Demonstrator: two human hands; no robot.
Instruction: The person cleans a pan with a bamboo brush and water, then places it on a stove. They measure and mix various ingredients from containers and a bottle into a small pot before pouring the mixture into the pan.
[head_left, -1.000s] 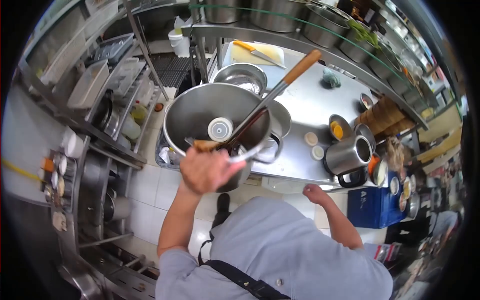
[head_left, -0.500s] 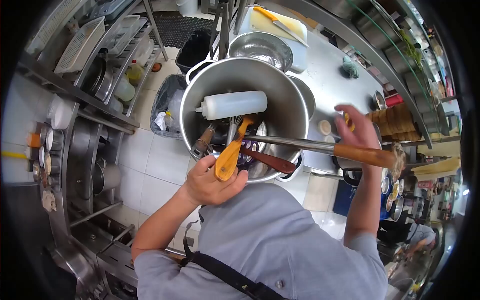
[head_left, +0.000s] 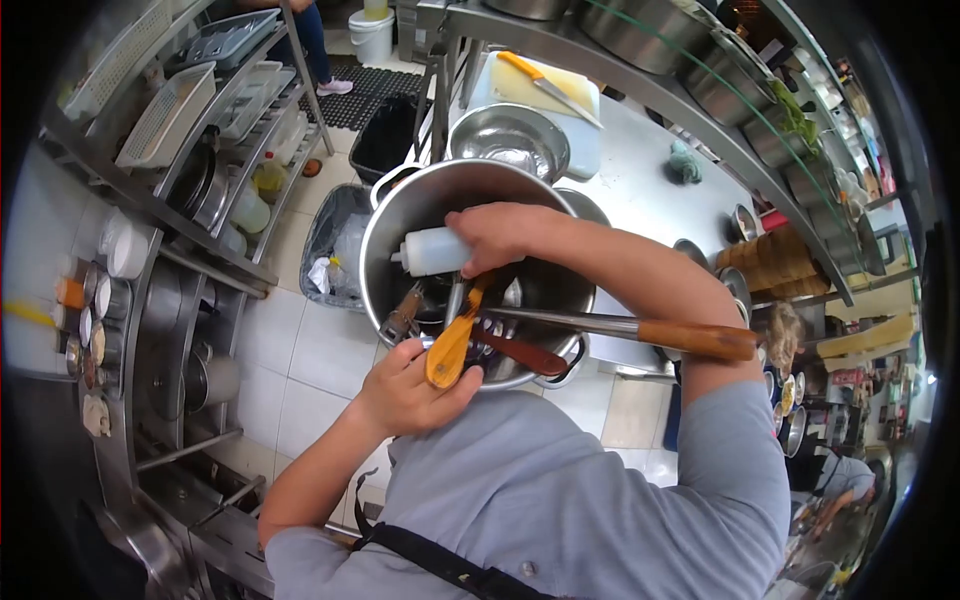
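A large steel stockpot (head_left: 585, 290) stands in front of me with several utensils in it. My right hand (head_left: 490, 238) reaches over the pot and is closed around a translucent squeeze bottle (head_left: 432, 252), which lies sideways in the pot with its nozzle to the left. My left hand (head_left: 420, 390) grips the near rim, its fingertips partly hidden. Just above that hand is a yellow-brown wooden spoon (head_left: 450, 350). Beside it are a whisk handle (head_left: 454, 300), a reddish-brown spatula (head_left: 525, 352) and a long wooden-handled tool (head_left: 690, 337) sticking out to the right.
Behind the pot sits a metal bowl (head_left: 510, 140). A yellow-handled knife (head_left: 545, 85) lies on a cutting board (head_left: 575, 145) on the steel counter (head_left: 640, 170). Lined bins (head_left: 335, 240) stand left of the pot, beside a metal rack (head_left: 190, 225). Another person's leg (head_left: 312, 45) shows at the back.
My right hand has come from the right side into the pot and taken hold of the squeeze bottle. My left hand stays at the rim. A person's leg has come into view.
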